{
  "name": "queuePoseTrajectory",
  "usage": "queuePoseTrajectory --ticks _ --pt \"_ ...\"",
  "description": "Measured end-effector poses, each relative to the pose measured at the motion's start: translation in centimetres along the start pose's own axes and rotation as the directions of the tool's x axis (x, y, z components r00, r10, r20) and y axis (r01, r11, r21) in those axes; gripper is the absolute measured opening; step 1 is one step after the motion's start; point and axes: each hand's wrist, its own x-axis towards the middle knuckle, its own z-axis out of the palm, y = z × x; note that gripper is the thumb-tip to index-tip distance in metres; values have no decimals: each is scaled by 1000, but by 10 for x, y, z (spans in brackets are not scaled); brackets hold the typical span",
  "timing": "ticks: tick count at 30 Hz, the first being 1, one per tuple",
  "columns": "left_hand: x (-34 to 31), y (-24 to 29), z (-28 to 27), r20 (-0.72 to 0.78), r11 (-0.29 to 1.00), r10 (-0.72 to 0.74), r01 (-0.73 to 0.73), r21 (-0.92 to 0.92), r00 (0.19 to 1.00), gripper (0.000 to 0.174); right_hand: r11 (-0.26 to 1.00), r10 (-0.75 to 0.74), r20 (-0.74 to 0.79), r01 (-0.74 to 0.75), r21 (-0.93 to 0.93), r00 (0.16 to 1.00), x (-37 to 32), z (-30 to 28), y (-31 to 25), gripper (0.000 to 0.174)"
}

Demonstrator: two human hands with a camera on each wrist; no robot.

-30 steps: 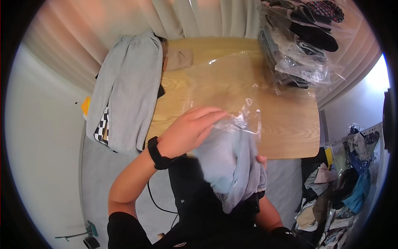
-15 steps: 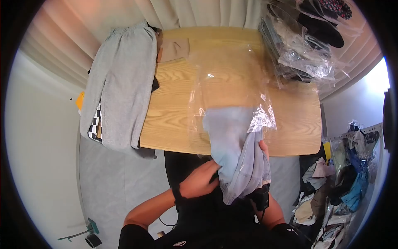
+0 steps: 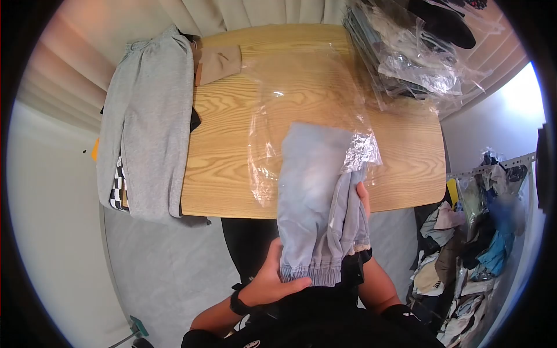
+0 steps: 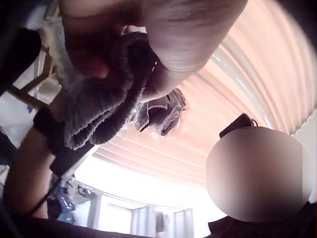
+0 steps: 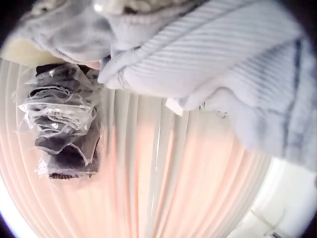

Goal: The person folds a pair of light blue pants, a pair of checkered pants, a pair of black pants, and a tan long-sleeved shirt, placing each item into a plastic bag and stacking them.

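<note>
While the left fingers [image 3: 295,283] grip it, the garment [image 3: 313,197] seemingly enters plastic.

Two hands [image 3: 274,281], one table [image 3: 223,168], one blue garment [image 3: 307,185], one grey trouser pair [image 3: 152,116] show.

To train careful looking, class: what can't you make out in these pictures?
- Right hand, mostly: head view, hidden by the blue garment.
- Checked cloth, mostly: head view, covered by the grey trousers.
- Bagged clothes, far end: head view, cut by top edge.
- Whatever the round blur covers: left wrist view.
</note>
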Motion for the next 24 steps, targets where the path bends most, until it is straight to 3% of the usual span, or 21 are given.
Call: queuePoseTrajectory --ticks 3,4,6,7,10,11,13,14,15,17,21,23,24 --pt "0 0 4 -30 996 28 -31 -85 999 79 994 -93 -65 89 -63 994 -8 8 6 39" --pt "0 -1 1 3 951 -23 23 -307 1000 81 991 -85 -66 78 -108 994 -15 9 8 40" --pt "1 6 -4 130 716 -111 170 -676 985 85 985 -80 -70 68 -160 994 -25 19 5 42" --pt "3 8 -2 131 712 -113 172 -681 985 85 981 -76 -89 59 -186 993 -31 25 4 43" --pt "9 17 10 99 439 69 59 -896 993 83 981 -62 -82 46 -190 995 -37 20 4 43" --pt "11 18 11 99 433 62 62 -899 993 83 985 -59 -47 51 -166 997 -38 12 4 42" --pt "14 17 13 190 538 -59 192 -821 980 79 989 5 25 -2 -151 1000 -39 -2 2 46" --pt "18 10 12 175 672 -183 253 -696 967 74 989 25 -47 -32 -143 999 -39 1 3 49" --pt "21 4 13 132 862 -237 271 -429 962 72 989 45 -115 -60 -132 992 -39 6 5 52" --pt "18 3 16 157 962 -234 252 -107 959 75 985 30 -135 -52 -164 990 -41 10 7 57" --pt "6 7 4 230 931 -298 336 -146 926 79 998 18 -47 -21 -55 999 -46 13 12 51" --pt "5 -1 -2 138 957 -183 209 -203 973 81 999 -32 -169 25 -45 985 -49 23 16 48" --pt "5 -6 -2 140 956 -187 213 -203 972 81 999 -34 -172 26 -44 985 -47 18 15 48"
